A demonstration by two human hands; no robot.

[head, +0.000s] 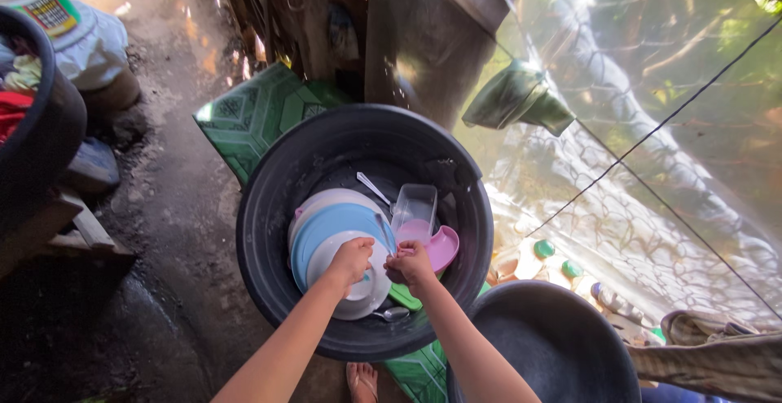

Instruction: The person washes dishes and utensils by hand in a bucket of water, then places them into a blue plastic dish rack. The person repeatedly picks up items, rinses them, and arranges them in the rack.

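Both my hands reach down into a large black basin (269, 208) full of dishes. My left hand (352, 258) grips the rim of a white plate (368, 289) that leans against a blue plate (326, 228) and a pale plate behind it. My right hand (409, 263) is closed beside it, just above a pink dish (444, 247) and a green item (405, 295); what it holds is hidden. A clear plastic box (415, 205) stands behind the hands. Spoons lie in the basin, one at the back (373, 187) and one at the front (393, 314).
A second black basin (547, 346) sits at lower right. Green patterned mats (257, 114) lie under and behind the main basin. A black tub of clothes (32, 126) stands at left on the dirt ground. Clear plastic sheeting (652, 167) hangs at right. My foot (362, 380) shows below.
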